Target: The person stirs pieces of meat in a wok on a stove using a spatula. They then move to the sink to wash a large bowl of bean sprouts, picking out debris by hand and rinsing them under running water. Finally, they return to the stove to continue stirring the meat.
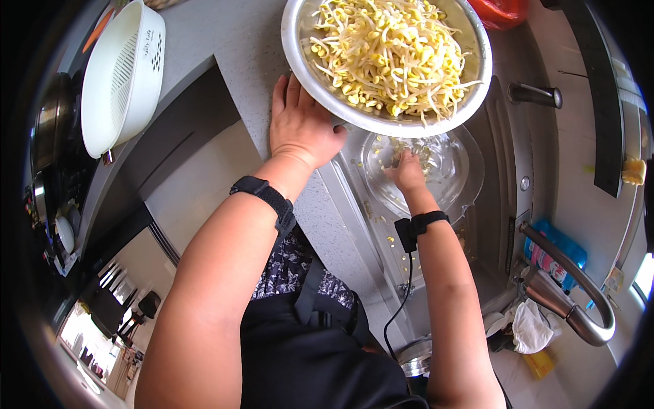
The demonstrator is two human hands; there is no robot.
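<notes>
A wide stainless steel bowl [332, 110] heaped with soybean sprouts [393, 56] is at the top of the view, near the counter's edge and overhanging the sink. My left hand [306, 122] rests spread on the speckled grey countertop beside it, and the rim covers some fingertips. Below the steel bowl, a clear glass or plastic bowl [452, 176] sits in the sink with what looks like water and loose sprout hulls [426, 148]. My right hand [409, 171] reaches into this clear bowl among the hulls. Its fingertips are partly hidden, so any grip is unclear.
The steel sink [493, 189] has scattered sprout bits along its near side. A curved faucet [572, 266] and a blue bottle [557, 250] stand to the right. A white plastic colander [122, 76] sits on the counter at left. A red plastic bag [500, 13] lies beyond the steel bowl.
</notes>
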